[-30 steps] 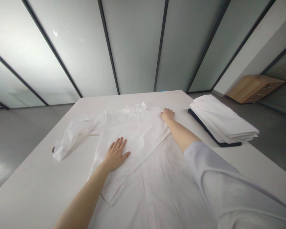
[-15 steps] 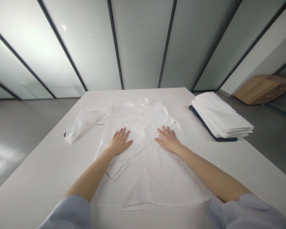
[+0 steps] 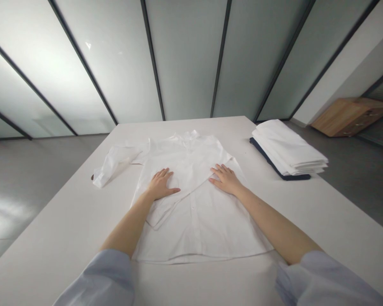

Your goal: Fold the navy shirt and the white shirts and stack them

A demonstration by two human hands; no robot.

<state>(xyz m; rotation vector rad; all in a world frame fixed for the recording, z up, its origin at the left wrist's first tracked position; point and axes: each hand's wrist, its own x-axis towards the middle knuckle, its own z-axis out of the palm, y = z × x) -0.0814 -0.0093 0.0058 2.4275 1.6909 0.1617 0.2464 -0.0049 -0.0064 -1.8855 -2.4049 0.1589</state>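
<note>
A white button-up shirt lies front up across the table, its collar at the far end and its hem toward me. One sleeve is folded diagonally over the front, its cuff end near my left wrist. My left hand rests flat on the left part of the shirt and the folded sleeve, thumb spread. On the other side, my right hand presses flat by the upper end of that sleeve, fingers apart. The shirt's other sleeve stretches out to the left, crumpled.
On the white table, a stack of folded white cloth sits at the right over a dark navy item. A small dark object shows by the left sleeve's end. Frosted glass panels stand behind; a wooden cabinet is at the far right.
The view has shifted a little, showing more table below the shirt's hem. Both hands stay flat on the shirt; the left hand's fingers are drawn somewhat closer together.
</note>
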